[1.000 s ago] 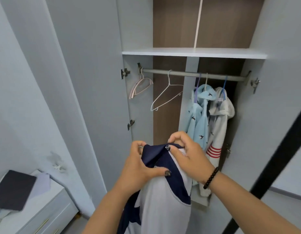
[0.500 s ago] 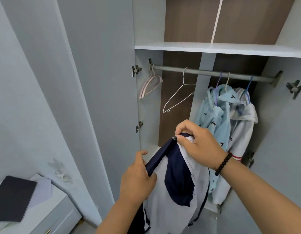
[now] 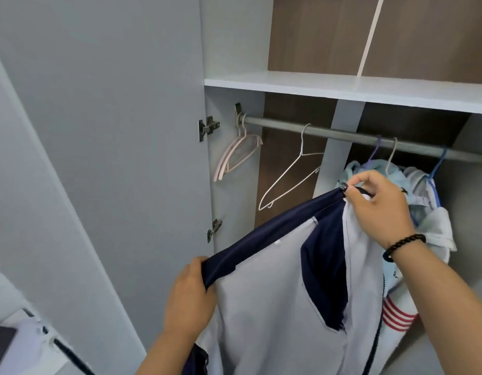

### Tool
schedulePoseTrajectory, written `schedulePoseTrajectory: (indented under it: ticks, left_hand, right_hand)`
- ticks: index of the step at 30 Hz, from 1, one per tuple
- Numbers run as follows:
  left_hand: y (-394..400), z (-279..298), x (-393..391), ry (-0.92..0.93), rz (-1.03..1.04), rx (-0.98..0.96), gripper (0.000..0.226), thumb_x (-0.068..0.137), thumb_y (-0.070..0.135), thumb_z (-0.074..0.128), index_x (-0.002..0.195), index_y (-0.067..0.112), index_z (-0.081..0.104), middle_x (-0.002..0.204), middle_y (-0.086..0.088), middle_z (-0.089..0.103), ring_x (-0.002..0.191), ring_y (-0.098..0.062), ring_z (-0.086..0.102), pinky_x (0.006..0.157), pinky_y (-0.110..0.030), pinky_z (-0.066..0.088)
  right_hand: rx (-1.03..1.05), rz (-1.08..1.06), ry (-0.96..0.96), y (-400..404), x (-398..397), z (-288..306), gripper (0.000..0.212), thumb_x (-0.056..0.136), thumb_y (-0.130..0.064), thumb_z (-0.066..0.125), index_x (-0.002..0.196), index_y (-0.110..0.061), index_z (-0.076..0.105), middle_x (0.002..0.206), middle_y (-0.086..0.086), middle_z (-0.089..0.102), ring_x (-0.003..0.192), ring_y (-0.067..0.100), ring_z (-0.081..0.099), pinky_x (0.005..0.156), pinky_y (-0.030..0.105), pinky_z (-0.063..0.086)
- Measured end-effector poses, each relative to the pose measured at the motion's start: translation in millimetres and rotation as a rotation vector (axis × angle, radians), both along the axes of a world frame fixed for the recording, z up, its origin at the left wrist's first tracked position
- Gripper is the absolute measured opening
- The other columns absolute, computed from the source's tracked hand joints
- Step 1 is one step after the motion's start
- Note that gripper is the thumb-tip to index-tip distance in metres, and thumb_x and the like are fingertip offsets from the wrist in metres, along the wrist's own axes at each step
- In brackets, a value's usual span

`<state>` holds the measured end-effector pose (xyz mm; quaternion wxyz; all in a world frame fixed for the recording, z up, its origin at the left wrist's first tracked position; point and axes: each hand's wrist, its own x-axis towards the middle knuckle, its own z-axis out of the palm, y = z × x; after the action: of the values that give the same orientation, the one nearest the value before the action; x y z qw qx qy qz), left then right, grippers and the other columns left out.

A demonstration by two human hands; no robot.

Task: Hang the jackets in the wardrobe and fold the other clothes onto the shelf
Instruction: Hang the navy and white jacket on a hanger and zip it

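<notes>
Between your two hands one jacket (image 3: 275,301) is stretched before the open wardrobe: your left hand (image 3: 189,299) grips its navy collar band low, your right hand (image 3: 380,209) pinches it high. It is pale grey with navy panels, unzipped. On the rail (image 3: 340,135) behind hang one white wire hanger (image 3: 291,177), pink hangers (image 3: 235,155), and two hung jackets (image 3: 424,212).

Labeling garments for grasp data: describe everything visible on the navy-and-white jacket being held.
The jacket is light grey-white with navy trim along its top edge and a navy panel, thin soft fabric, zip down the front. It hangs stretched in front of the open wardrobe, unhung. The left hand grips the navy edge; the right hand pinches its upper corner.
</notes>
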<state>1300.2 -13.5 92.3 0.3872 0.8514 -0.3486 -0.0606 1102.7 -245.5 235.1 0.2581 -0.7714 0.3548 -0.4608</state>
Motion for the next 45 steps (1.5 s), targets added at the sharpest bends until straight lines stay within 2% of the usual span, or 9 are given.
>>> schedulePoseTrajectory:
  ticks: [4, 11, 16, 21, 25, 32, 37, 41, 45]
  left_hand:
    - [-42.9, 0.1, 34.9, 0.325, 0.126, -0.067, 0.012, 0.095, 0.015, 0.054, 0.102, 0.026, 0.054, 0.080, 0.011, 0.063, 0.070, -0.002, 0.055, 0.055, -0.012, 0.037]
    - [-97.9, 3.9, 75.3, 0.831, 0.081, -0.124, 0.025, 0.093, 0.021, 0.061, 0.095, -0.003, 0.068, 0.089, -0.018, 0.074, 0.073, -0.025, 0.068, 0.068, -0.032, 0.050]
    - [-144.9, 14.7, 97.4, 0.935, -0.021, -0.334, 0.019, 0.093, 0.023, 0.060, 0.097, 0.012, 0.075, 0.096, -0.010, 0.076, 0.089, -0.027, 0.072, 0.084, -0.041, 0.054]
    - [-199.6, 43.4, 125.9, 1.059, -0.077, -0.522, 0.016, 0.092, 0.023, 0.059, 0.095, 0.017, 0.075, 0.093, -0.010, 0.076, 0.081, -0.024, 0.074, 0.057, -0.026, 0.057]
    - [-230.1, 60.0, 144.5, 1.089, -0.190, -0.478, 0.015, 0.083, 0.024, 0.065, 0.088, 0.017, 0.077, 0.091, -0.012, 0.075, 0.080, -0.026, 0.073, 0.059, -0.028, 0.056]
    - [-244.1, 72.9, 179.4, 1.070, -0.265, -0.495, 0.016, 0.070, 0.024, 0.068, 0.081, 0.021, 0.079, 0.091, -0.011, 0.076, 0.081, -0.026, 0.073, 0.061, -0.029, 0.056]
    - [-242.7, 73.3, 204.3, 1.018, -0.251, -0.529, 0.023, 0.066, 0.029, 0.069, 0.086, 0.021, 0.079, 0.094, -0.012, 0.075, 0.083, -0.026, 0.073, 0.063, -0.029, 0.055]
    - [-244.1, 67.9, 212.0, 1.020, -0.243, -0.529, 0.026, 0.064, 0.033, 0.070, 0.086, 0.022, 0.079, 0.095, -0.013, 0.075, 0.082, -0.027, 0.073, 0.063, -0.030, 0.055]
    - [-248.3, 66.4, 209.8, 1.033, -0.252, -0.513, 0.030, 0.060, 0.037, 0.073, 0.086, 0.024, 0.079, 0.094, -0.013, 0.075, 0.082, -0.028, 0.073, 0.058, -0.028, 0.057]
  right_hand:
    - [0.000, -0.056, -0.018, -57.3, 15.1, -7.0, 0.021, 0.087, -0.011, 0.059, 0.077, -0.029, 0.057, 0.084, -0.022, 0.057, 0.083, 0.001, 0.056, 0.070, 0.014, 0.039]
    - [0.109, -0.058, 0.050, -130.6, 37.6, -34.3, 0.021, 0.086, -0.010, 0.061, 0.076, -0.028, 0.059, 0.086, 0.000, 0.068, 0.084, 0.016, 0.060, 0.070, 0.027, 0.042]
    - [0.167, 0.049, 0.275, -145.4, 59.1, -65.4, 0.024, 0.091, -0.009, 0.058, 0.083, -0.032, 0.059, 0.084, 0.000, 0.069, 0.078, 0.017, 0.062, 0.067, 0.027, 0.049]
    - [0.575, 0.237, 0.629, -157.6, 102.4, -99.3, 0.025, 0.093, 0.000, 0.045, 0.091, -0.022, 0.057, 0.069, 0.001, 0.063, 0.062, 0.018, 0.061, 0.059, 0.025, 0.049]
    - [0.907, 0.098, 0.264, -190.3, 155.7, -90.4, 0.010, 0.096, -0.009, 0.051, 0.103, -0.014, 0.055, 0.083, 0.006, 0.065, 0.065, 0.017, 0.062, 0.060, 0.028, 0.050]
    - [1.238, 0.050, -0.305, -245.8, 234.6, -77.9, 0.033, 0.090, -0.026, 0.063, 0.117, -0.014, 0.049, 0.114, 0.009, 0.057, 0.111, 0.029, 0.056, 0.093, 0.043, 0.047]
    - [1.270, 0.089, -0.461, -252.1, 256.0, -78.0, 0.009, 0.097, -0.012, 0.049, 0.105, -0.009, 0.049, 0.092, 0.012, 0.066, 0.082, 0.024, 0.065, 0.075, 0.038, 0.052]
    - [1.124, -0.049, -0.526, -255.3, 255.5, -68.8, 0.010, 0.100, -0.008, 0.040, 0.102, -0.006, 0.050, 0.061, 0.003, 0.043, 0.039, 0.009, 0.036, 0.041, 0.023, 0.033]
    - [0.992, -0.050, -0.471, -253.5, 240.5, -52.9, 0.021, 0.101, -0.011, 0.036, 0.101, -0.006, 0.057, 0.058, -0.001, 0.037, 0.030, 0.005, 0.025, 0.030, 0.018, 0.020]
